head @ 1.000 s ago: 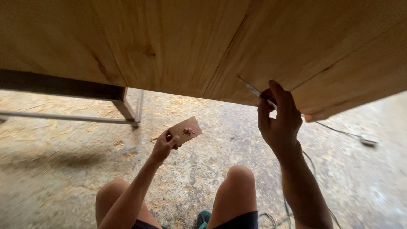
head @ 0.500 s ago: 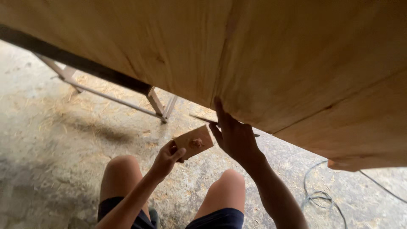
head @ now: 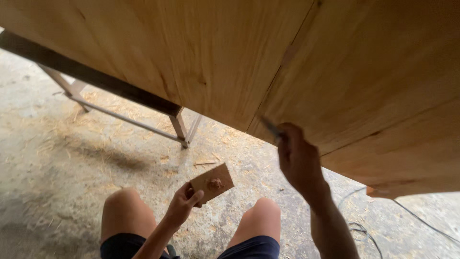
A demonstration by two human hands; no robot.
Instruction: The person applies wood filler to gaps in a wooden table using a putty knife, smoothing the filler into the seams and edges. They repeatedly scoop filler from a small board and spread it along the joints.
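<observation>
**Both hands loaded under a plywood panel**

Far left: concrete floor (head: 52, 158), sawdust and shavings scattered over it. A metal stand (head: 177, 125) sits on it; its dark top rail runs in from the upper left, tight under the panel's lower edge.

Bare knees at the bottom of the view, dark shorts.

Left hand (head: 182, 205): low, between the knees, fingers clenched on the lower corner of a small flat board (head: 212, 183). Board is brown, roughly rectangular, tilted face-up, with a small reddish-brown blob (head: 215, 182) near its middle. Board is well below the panel, touching nothing but the hand.

Right hand (head: 298, 160): raised, back of hand to the camera, fingers closed on a thin dark tool (head: 270, 127). Tool tip points up-left and meets the panel (head: 215, 57) at the bottom of a dark seam (head: 287, 52) between two sheets. Can't tell what kind of tool; mostly hidden by the hand.

Panel fills the top of the view, light wood grain, a second seam crossing at right.

Far right: thin dark cable (head: 364, 230) looping on the floor.
</observation>
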